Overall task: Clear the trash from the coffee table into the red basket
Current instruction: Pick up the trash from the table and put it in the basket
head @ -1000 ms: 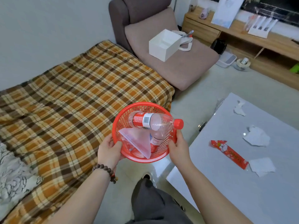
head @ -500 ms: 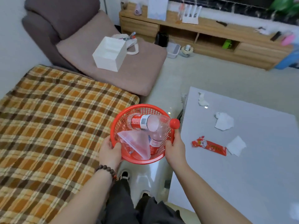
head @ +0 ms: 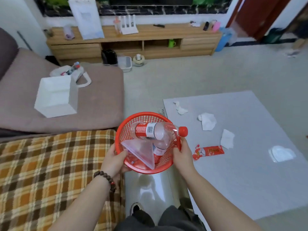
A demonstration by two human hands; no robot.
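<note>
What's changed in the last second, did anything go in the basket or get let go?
Nothing went in or was let go. Only the view swung right, toward the table. Both hands, left hand and right hand, still hold the basket; the bottle, wrapper and tissues are unmoved.

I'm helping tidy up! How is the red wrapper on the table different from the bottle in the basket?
The red wrapper lies flat on the grey coffee table; the bottle sits in the red basket, its cap poking over the rim. The wrapper is solid red and thin; the bottle is clear and round, with a red label. Nothing touches the wrapper; both hands hold the basket carrying the bottle. Both are trash.
</note>
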